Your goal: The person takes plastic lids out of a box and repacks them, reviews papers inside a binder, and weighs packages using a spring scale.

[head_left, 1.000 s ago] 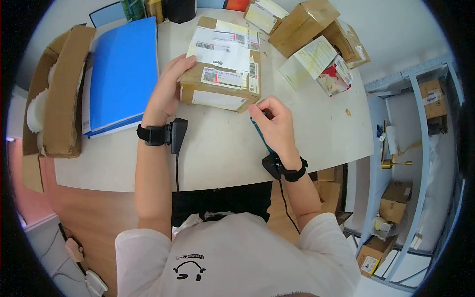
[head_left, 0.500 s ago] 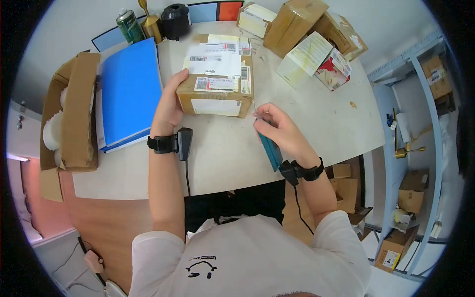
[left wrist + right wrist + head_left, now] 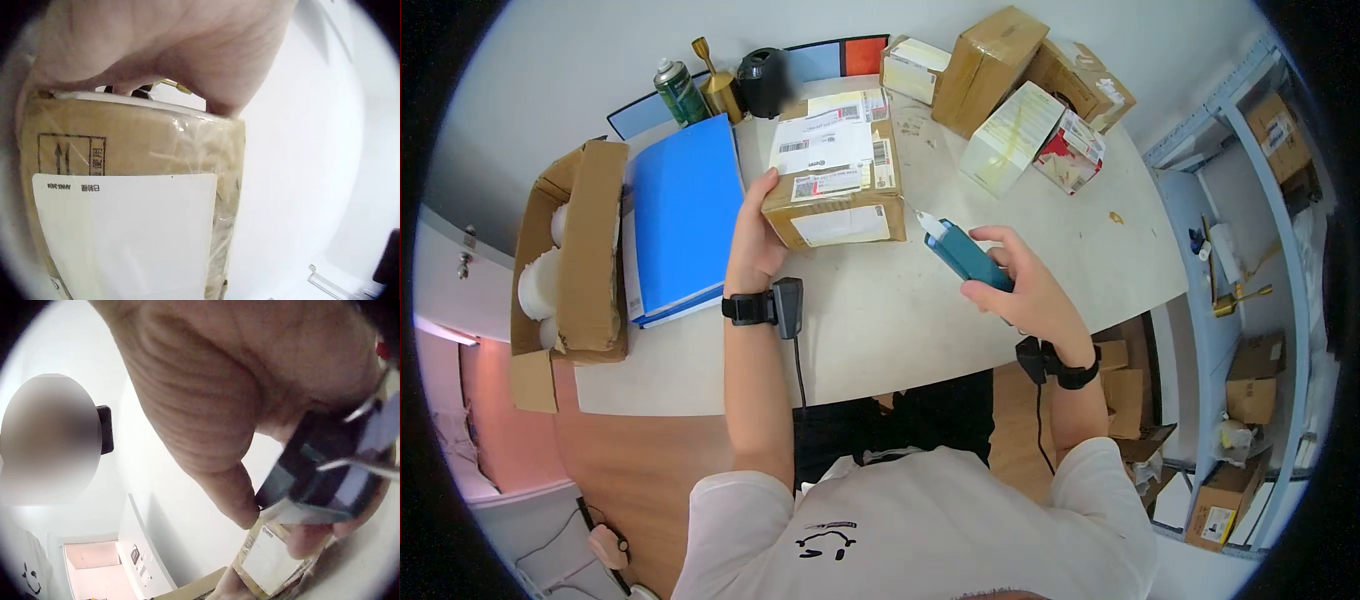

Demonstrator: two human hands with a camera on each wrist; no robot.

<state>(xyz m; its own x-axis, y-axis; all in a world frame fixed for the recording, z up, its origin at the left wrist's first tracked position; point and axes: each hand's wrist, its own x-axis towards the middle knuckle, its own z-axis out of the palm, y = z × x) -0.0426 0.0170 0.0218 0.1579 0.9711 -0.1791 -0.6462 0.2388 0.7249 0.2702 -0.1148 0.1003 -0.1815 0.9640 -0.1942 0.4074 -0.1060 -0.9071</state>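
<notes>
A taped brown carton (image 3: 840, 205) with white labels stands on the table (image 3: 880, 330). My left hand (image 3: 757, 235) grips its left side, thumb on the top edge; in the left wrist view the hand (image 3: 169, 44) spans one end of the carton (image 3: 137, 147). Right of the carton, my right hand (image 3: 1035, 290) holds a teal tool (image 3: 968, 257) whose pale pointed tip is near the carton's right front corner. In the right wrist view thumb and fingers of the hand (image 3: 206, 394) pinch the dark teal body (image 3: 325, 469).
Blue folders (image 3: 685, 215) and an open carton of white rolls (image 3: 590, 260) lie to the left. Behind stand a green can (image 3: 680, 95), a brass object (image 3: 720, 90) and a black container (image 3: 762, 82). Several boxes (image 3: 990, 70) fill the back right; a shelf unit (image 3: 1250, 250) stands right.
My right hand has moved right, away from the carton's corner, and the teal tool now points at the carton. The head view has shifted; my left hand keeps its grip.
</notes>
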